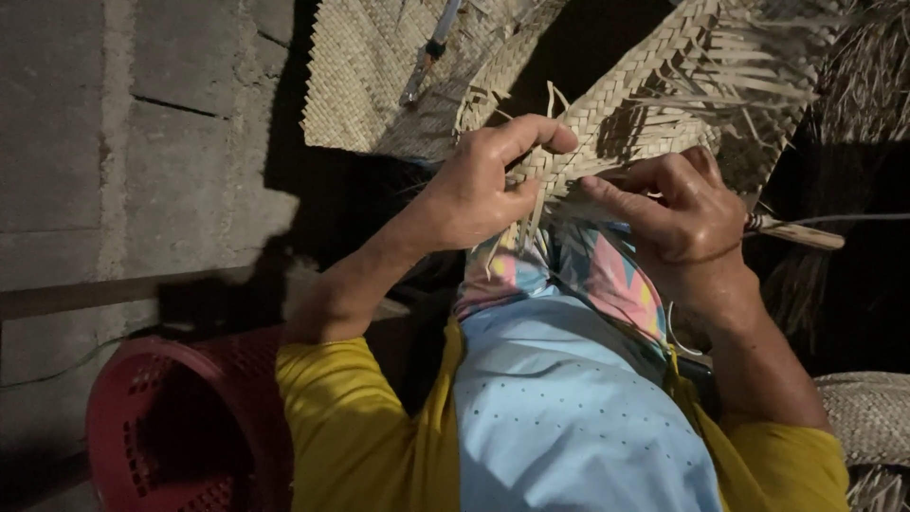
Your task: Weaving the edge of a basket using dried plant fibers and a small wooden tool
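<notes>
A half-woven mat of pale straw strips [654,85] lies over my lap, its near edge ending in loose strip ends. My left hand [479,185] pinches that edge between thumb and fingers. Facing it from the right, my right hand [678,209] has its fingers curled on the strips, index finger pressed along them. Both hands work the same patch of weave, a few centimetres apart. My yellow sleeves and light blue top fill the lower frame.
A red plastic basket [142,417] stands on the concrete floor at lower left. A finished woven mat [370,85] lies behind, with a thin tool [428,52] on it. A wooden-handled tool [796,232] sticks out at right. Another woven piece [867,417] sits at lower right.
</notes>
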